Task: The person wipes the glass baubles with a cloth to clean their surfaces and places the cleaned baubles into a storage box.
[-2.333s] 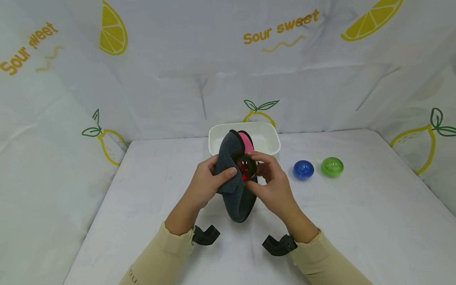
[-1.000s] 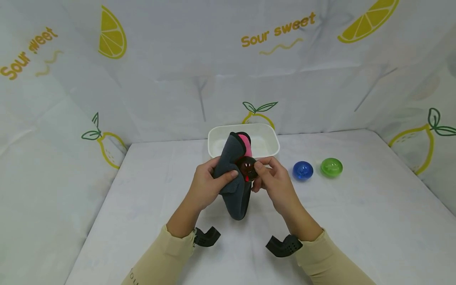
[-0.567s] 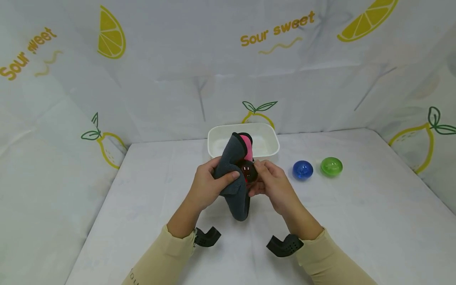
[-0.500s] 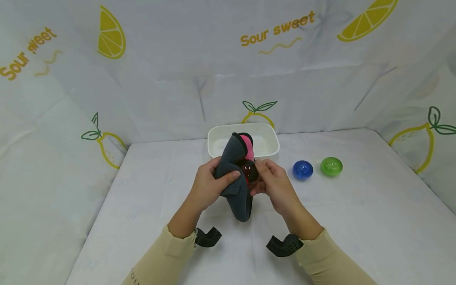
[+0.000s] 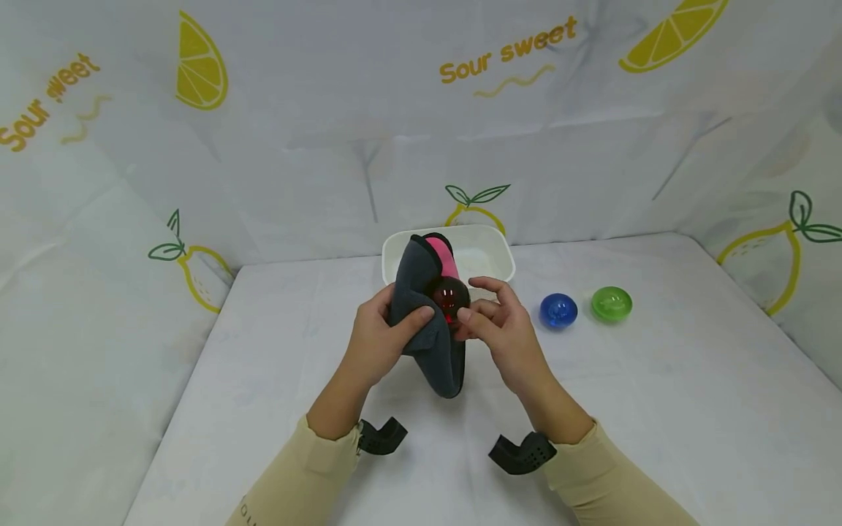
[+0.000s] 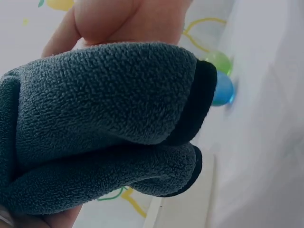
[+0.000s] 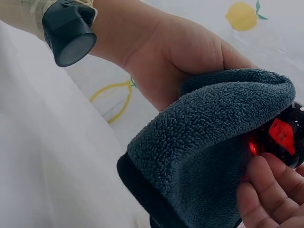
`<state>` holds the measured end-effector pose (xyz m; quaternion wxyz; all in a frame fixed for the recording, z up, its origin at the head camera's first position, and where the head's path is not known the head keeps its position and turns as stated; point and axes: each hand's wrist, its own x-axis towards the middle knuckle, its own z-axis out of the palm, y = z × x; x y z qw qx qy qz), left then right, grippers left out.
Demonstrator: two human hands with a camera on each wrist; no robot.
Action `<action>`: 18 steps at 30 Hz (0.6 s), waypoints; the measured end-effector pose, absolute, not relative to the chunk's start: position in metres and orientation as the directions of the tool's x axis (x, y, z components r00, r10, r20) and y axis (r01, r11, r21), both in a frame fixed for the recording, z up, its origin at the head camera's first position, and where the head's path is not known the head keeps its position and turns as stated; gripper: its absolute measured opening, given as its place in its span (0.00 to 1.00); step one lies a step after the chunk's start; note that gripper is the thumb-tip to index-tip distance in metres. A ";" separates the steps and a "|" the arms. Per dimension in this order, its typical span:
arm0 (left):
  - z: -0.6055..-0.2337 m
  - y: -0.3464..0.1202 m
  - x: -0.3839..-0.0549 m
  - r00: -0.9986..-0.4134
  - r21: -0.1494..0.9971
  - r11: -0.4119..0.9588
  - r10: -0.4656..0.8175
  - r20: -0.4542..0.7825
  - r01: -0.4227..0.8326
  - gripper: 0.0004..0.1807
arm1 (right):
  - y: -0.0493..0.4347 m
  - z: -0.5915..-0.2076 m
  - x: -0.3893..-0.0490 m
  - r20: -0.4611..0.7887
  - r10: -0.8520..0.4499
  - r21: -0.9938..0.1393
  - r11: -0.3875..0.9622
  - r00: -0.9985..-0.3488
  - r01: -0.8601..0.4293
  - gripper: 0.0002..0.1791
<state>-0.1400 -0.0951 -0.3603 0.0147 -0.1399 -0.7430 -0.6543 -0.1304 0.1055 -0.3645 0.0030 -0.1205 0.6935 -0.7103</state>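
My left hand (image 5: 381, 329) grips a dark grey-blue cloth (image 5: 421, 292) with black edging and a pink reverse, folded against a dark red translucent ball (image 5: 451, 298). The left thumb presses the cloth's front. At the ball's right side, my right hand (image 5: 503, 329) holds it between thumb and lower fingers, with the index finger raised off it. In the right wrist view, the right fingertips (image 7: 266, 175) meet the ball (image 7: 285, 135) beside the cloth (image 7: 204, 142). The cloth (image 6: 104, 95) hides the ball in the left wrist view.
A white rectangular tray (image 5: 493, 252) stands at the back, partly behind the cloth. A blue ball (image 5: 558, 311) and a green ball (image 5: 612, 303) rest right of the hands on the white table cover (image 5: 658, 409). A lemon-print sheet (image 5: 296, 175) hangs behind.
Cloth and ball have shifted slightly up and left. My right index finger has lifted from the ball, and the right thumb has moved lower on it. The blue and green balls stay put.
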 end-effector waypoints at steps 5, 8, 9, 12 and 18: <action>-0.363 -0.095 -0.140 -0.942 0.953 0.099 0.209 0.261 0.286 0.21 | 0.103 -0.367 -0.131 0.160 -0.164 -0.987 -0.058 -0.973 -0.152 0.22; -0.364 -0.095 -0.140 -0.939 0.950 0.097 0.209 0.273 0.297 0.22 | 0.102 -0.370 -0.131 0.154 -0.191 -0.985 -0.103 -0.970 -0.136 0.21; -0.364 -0.095 -0.139 -0.939 0.950 0.097 0.212 0.272 0.297 0.22 | 0.102 -0.370 -0.131 0.152 -0.201 -0.984 -0.117 -0.968 -0.131 0.21; -0.364 -0.094 -0.139 -0.938 0.953 0.099 0.230 0.259 0.287 0.24 | 0.104 -0.371 -0.132 0.155 -0.214 -0.981 -0.146 -0.964 -0.125 0.21; -0.363 -0.093 -0.138 -0.939 0.953 0.109 0.237 0.251 0.282 0.24 | 0.106 -0.370 -0.132 0.165 -0.212 -0.982 -0.124 -0.963 -0.141 0.23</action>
